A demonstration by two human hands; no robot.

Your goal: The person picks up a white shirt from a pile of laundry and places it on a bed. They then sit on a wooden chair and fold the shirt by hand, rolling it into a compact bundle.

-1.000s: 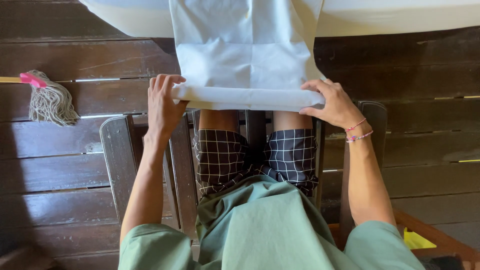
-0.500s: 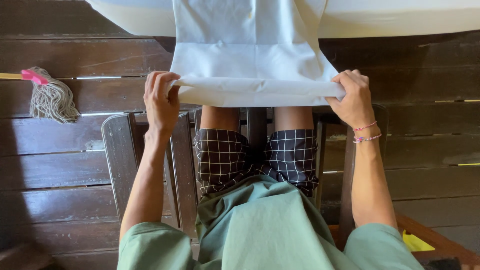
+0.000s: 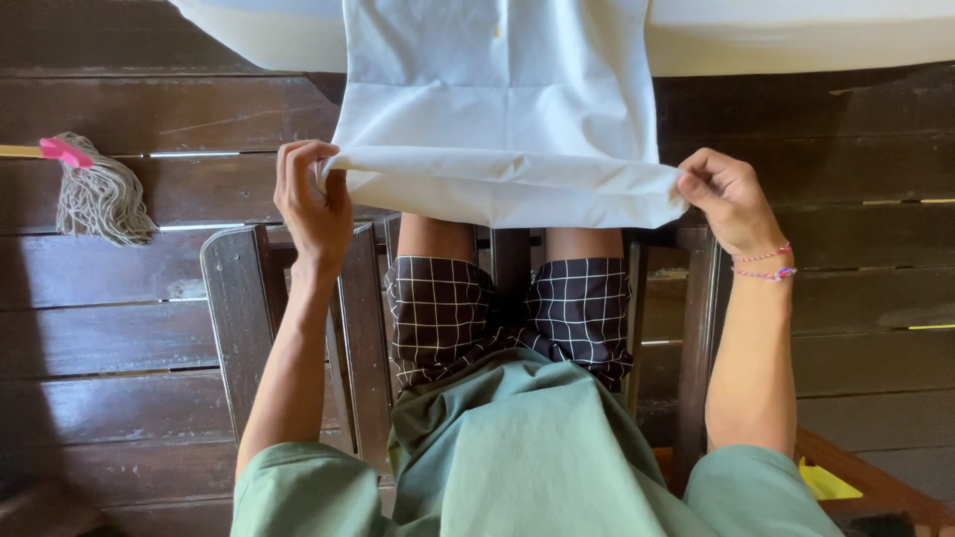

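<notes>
A white cloth (image 3: 497, 109) hangs off the white table edge (image 3: 796, 40) toward me, its near end folded over into a soft doubled edge above my knees. My left hand (image 3: 313, 204) pinches the left corner of that fold. On the other side, my right hand (image 3: 726, 199), with thin bracelets at the wrist, grips the right corner. Both hands hold the cloth stretched flat between them. Below it are my checked shorts and green shirt.
I sit on a dark wooden slatted chair (image 3: 239, 308) over a dark plank floor (image 3: 119, 348). A string mop head with a pink collar (image 3: 95, 194) lies at the left. A yellow scrap (image 3: 826, 482) lies on a wooden rail at lower right.
The cloth was rolled tightly near my knees a second ago. Both hands have since spread apart and lifted, so the rolled edge has opened into a wider, looser fold.
</notes>
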